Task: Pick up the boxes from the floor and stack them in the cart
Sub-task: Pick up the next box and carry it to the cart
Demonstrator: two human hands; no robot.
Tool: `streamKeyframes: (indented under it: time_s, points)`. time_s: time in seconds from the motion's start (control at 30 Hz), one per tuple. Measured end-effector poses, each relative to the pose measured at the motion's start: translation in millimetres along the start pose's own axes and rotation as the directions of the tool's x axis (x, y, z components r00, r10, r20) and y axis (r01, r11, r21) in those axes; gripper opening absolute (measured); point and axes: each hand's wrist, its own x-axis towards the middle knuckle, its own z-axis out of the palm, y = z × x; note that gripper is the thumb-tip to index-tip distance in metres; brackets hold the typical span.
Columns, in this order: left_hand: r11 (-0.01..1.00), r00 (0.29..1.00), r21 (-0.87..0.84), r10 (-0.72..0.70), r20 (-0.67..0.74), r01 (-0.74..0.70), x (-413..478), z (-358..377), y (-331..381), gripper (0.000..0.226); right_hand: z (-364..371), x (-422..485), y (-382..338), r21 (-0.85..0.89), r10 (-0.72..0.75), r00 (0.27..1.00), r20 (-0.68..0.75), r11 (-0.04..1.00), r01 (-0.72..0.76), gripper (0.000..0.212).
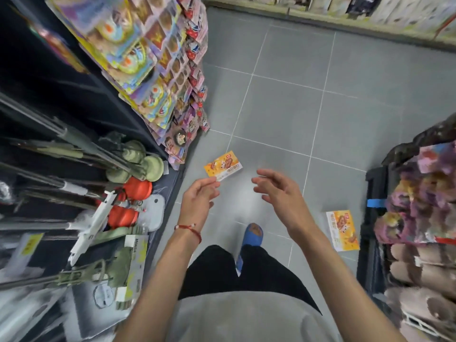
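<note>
Two flat orange-and-white boxes lie on the grey tiled floor. One box (223, 166) is ahead by the foot of the left shelf; the other box (343, 230) lies to the right, next to the black cart (375, 183). My left hand (198, 198) reaches toward the first box, fingers loosely curled, and its fingertips overlap the box's near corner in the view. My right hand (278, 191) hovers to the right of that box with fingers spread and holds nothing. The cart holds soft packaged goods.
A dark shelf unit (74, 144) on the left carries mops, poles and hanging toy packs. Another shelf (345, 13) runs along the far end of the aisle. My foot in a blue slipper (251, 236) stands on the floor between the two boxes.
</note>
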Motion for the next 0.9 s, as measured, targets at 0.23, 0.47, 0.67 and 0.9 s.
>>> streamKeyframes:
  time_s: [0.23, 0.47, 0.67, 0.9]
  points:
    - [0.993, 0.995, -0.08, -0.086, -0.058, 0.081, 76.6, 20.4, 44.4, 0.015, 0.4, 100.1, -55.4, -0.088, 0.026, 0.997, 0.071, 0.996, -0.019, 0.019]
    - [0.982, 0.984, -0.064, -0.178, -0.01, 0.177, 167.4, 30.1, 66.9, 0.016, 22.9, 191.5, -66.4, -0.104, 0.088, 0.996, 0.026, 0.991, -0.085, 0.018]
    - [0.976, 0.975, -0.009, -0.219, -0.016, 0.219, 252.3, 33.4, 62.8, 0.017, 43.8, 270.7, -48.2, -0.12, 0.163, 0.987, 0.003, 0.98, -0.161, 0.014]
    - [0.927, 0.926, -0.061, -0.373, -0.056, 0.37, 346.3, 55.1, 1.2, 0.022, 45.0, 372.8, 29.8, -0.202, 0.222, 0.975, 0.006, 0.955, -0.216, 0.018]
